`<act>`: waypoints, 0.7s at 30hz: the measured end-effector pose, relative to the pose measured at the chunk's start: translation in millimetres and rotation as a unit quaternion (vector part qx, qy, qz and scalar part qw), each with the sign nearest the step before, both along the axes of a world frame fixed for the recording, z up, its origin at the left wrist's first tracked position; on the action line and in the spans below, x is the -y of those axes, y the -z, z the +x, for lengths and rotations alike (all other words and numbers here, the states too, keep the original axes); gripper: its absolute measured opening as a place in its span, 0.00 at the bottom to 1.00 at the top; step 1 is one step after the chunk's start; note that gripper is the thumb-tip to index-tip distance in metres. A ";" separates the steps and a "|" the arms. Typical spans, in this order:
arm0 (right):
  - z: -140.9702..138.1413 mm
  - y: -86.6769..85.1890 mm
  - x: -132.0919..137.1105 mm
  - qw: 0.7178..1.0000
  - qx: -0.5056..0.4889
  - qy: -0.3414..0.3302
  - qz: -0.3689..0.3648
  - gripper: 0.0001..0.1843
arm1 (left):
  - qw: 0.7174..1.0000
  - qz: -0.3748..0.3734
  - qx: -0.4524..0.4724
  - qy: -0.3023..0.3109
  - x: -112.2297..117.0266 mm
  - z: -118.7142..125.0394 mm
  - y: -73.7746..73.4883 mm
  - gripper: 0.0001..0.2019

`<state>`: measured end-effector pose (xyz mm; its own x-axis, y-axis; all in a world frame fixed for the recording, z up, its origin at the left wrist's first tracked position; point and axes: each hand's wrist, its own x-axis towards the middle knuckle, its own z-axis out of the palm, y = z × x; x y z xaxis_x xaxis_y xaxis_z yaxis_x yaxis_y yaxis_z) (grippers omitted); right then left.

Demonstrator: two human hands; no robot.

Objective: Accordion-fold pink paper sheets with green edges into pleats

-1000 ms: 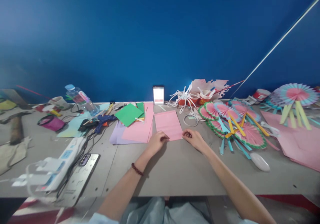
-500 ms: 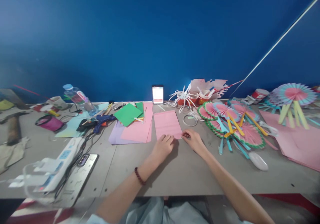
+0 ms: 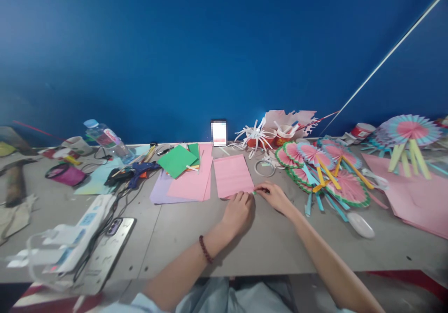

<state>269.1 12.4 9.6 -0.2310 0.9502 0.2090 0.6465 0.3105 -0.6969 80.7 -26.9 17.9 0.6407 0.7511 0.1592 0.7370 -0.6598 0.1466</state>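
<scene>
A pink paper sheet (image 3: 231, 175) lies flat on the grey table (image 3: 245, 238) in front of me. My left hand (image 3: 239, 212) rests at its near edge with the fingers curled, close to the right corner. My right hand (image 3: 275, 196) pinches that same near right corner, thumb and fingers closed on it. A red bead bracelet circles my left wrist. The two hands almost touch each other.
Left of the sheet lies a stack of pink, lilac and green papers (image 3: 185, 173). Finished paper fans (image 3: 325, 168) with yellow and blue sticks lie to the right. A phone (image 3: 108, 247), a power strip (image 3: 80, 229), a glue gun (image 3: 135, 170) and a bottle (image 3: 105, 138) sit at the left.
My left hand has slid rightward along the sheet's near edge, from its left corner to beside my right hand. My right hand has stayed at the near right corner.
</scene>
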 end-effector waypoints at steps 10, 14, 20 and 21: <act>5.8 -10.3 0.4 0.998 0.027 -0.050 -0.013 0.21 | 0.999 0.023 -0.023 -0.021 3.9 1.9 -3.5 0.22; 7.3 -11.7 1.4 0.998 0.042 -0.053 -0.011 0.22 | 0.999 0.031 -0.021 -0.027 2.9 2.5 1.7 0.22; 6.0 -20.7 14.5 0.987 0.144 -0.065 0.013 0.24 | 0.998 0.061 -0.009 -0.031 4.8 4.7 4.6 0.20; 4.6 -22.3 17.8 0.982 0.178 -0.067 0.019 0.25 | 0.997 0.064 -0.007 -0.030 5.1 4.8 4.3 0.20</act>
<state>273.7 -5.4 31.8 -0.4188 0.8990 0.1279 0.7979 0.4316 -0.4209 85.5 -32.0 13.6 0.5977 0.7625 0.2478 0.7776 -0.6266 0.0524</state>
